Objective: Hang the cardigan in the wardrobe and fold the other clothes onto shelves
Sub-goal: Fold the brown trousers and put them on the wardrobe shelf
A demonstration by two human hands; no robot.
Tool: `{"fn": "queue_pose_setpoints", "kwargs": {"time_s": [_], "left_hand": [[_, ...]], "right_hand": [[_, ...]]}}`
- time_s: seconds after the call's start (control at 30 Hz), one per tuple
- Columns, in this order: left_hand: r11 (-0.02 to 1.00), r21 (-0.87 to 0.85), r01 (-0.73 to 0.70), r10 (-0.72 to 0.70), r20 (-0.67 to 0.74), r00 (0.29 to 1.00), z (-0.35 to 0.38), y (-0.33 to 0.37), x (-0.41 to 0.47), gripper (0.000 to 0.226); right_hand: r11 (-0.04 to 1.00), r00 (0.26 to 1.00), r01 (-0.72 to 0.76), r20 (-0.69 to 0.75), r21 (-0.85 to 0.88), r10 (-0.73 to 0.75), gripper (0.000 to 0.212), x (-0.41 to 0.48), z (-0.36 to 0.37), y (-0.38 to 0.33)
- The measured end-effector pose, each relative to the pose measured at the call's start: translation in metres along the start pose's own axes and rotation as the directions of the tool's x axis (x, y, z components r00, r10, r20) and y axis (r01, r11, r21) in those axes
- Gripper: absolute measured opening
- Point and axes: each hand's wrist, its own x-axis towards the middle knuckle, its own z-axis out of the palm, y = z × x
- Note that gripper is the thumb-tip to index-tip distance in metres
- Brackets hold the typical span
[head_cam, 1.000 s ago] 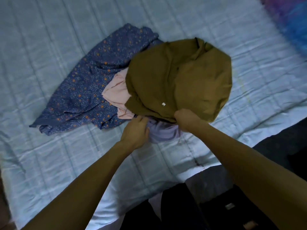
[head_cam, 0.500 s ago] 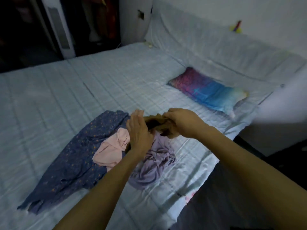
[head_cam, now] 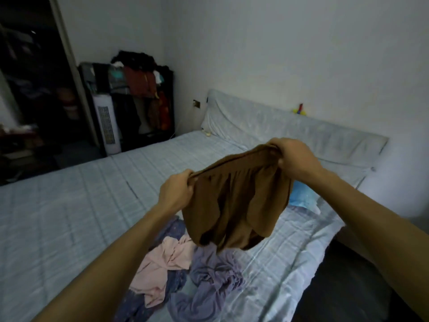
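Note:
I hold a brown garment [head_cam: 234, 205] up in the air above the bed [head_cam: 69, 205]. My left hand [head_cam: 176, 194] grips its top edge on the left. At the right end of that edge, my right hand [head_cam: 294, 159] grips it slightly higher. The cloth hangs down between them. Below it on the bed lie a pink garment [head_cam: 162, 263], a lilac garment [head_cam: 209, 282] and a dark blue dotted garment [head_cam: 176, 231], which my left arm partly hides.
A dark rack [head_cam: 139, 89] draped with clothes stands at the back left by the wall, with a white tower appliance [head_cam: 106, 122] beside it. A dark doorway [head_cam: 34, 89] opens at far left. A blue pillow [head_cam: 301, 196] lies behind the brown garment. Dark floor runs along the bed's right side.
Both hands have lifted the brown garment off the pile and spread apart along its top edge. My view has risen from the bed to take in the room.

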Motion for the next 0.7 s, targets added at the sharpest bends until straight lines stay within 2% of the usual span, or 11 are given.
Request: {"fn": "queue_pose_setpoints", "kwargs": {"time_s": [0.1, 0.17, 0.33, 0.4, 0.5, 0.57, 0.7], "left_hand": [[0.992, 0.095, -0.083, 0.09, -0.068, 0.994, -0.036, 0.045, 0.026, 0.021], [0.987, 0.125, -0.103, 0.119, -0.131, 0.984, -0.058, 0.083, 0.04, 0.02], [0.967, 0.212, -0.139, 0.183, -0.21, 0.96, -0.095, 0.172, 0.061, 0.017], [0.955, 0.247, -0.163, 0.225, -0.246, 0.943, -0.103, 0.204, 0.067, 0.016], [0.95, 0.247, -0.189, 0.261, -0.305, 0.916, -0.113, 0.246, 0.075, 0.017], [0.953, 0.232, -0.197, 0.266, -0.323, 0.908, -0.118, 0.267, 0.081, 0.017], [0.951, 0.234, -0.204, 0.271, -0.303, 0.914, -0.122, 0.29, 0.093, 0.011]], "right_hand": [[0.999, 0.998, 0.041, -0.046, -0.024, -0.043, 0.024, 0.009, -0.031, 0.035], [0.995, 0.994, 0.087, -0.065, -0.048, -0.09, 0.021, 0.014, -0.055, 0.056], [0.979, 0.984, 0.179, 0.012, -0.095, -0.178, 0.049, 0.013, -0.121, 0.109], [0.981, 0.981, 0.185, -0.056, -0.058, -0.188, 0.05, 0.013, -0.142, 0.13], [0.989, 0.969, 0.134, -0.217, 0.056, -0.119, 0.028, 0.018, -0.166, 0.157], [0.993, 0.961, 0.098, -0.267, 0.065, -0.077, 0.015, 0.026, -0.178, 0.172], [0.987, 0.912, 0.107, -0.407, 0.116, -0.051, 0.007, 0.042, -0.19, 0.192]]}}
